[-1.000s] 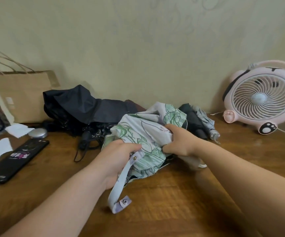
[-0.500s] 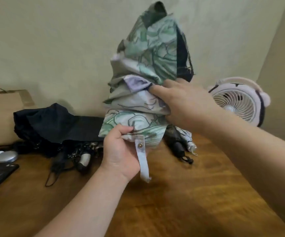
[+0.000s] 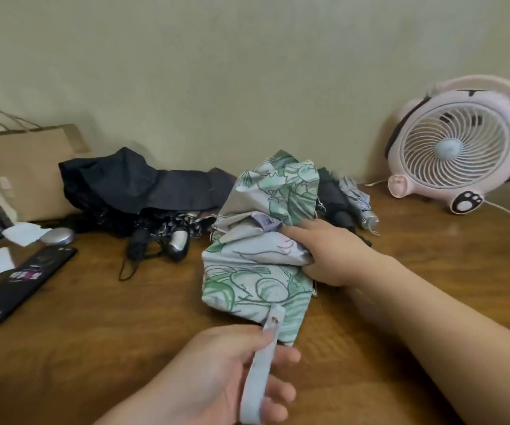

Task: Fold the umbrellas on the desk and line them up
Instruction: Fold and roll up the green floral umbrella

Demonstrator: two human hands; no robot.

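Wooden table [image 3: 125, 332] carries a green umbrella [image 3: 259, 240]; right hand [image 3: 327, 256] grips its cloth, left hand [image 3: 235, 375] pinches its strap [image 3: 259, 369].

Your left hand [image 3: 232, 369] sits low and close to you, thumb on top and curled fingers [image 3: 278, 391] beneath, pinching the strap [image 3: 258, 378]. Your left forearm runs back to the bottom edge of the view. Your right hand [image 3: 324, 256] reaches farther out with its back facing up and its fingers wrapped round the bunched umbrella [image 3: 253, 271] from the right side, while your bare right forearm stretches in from the lower right corner, straight to the wrist. The two hands are well apart, the left nearer you than the right.
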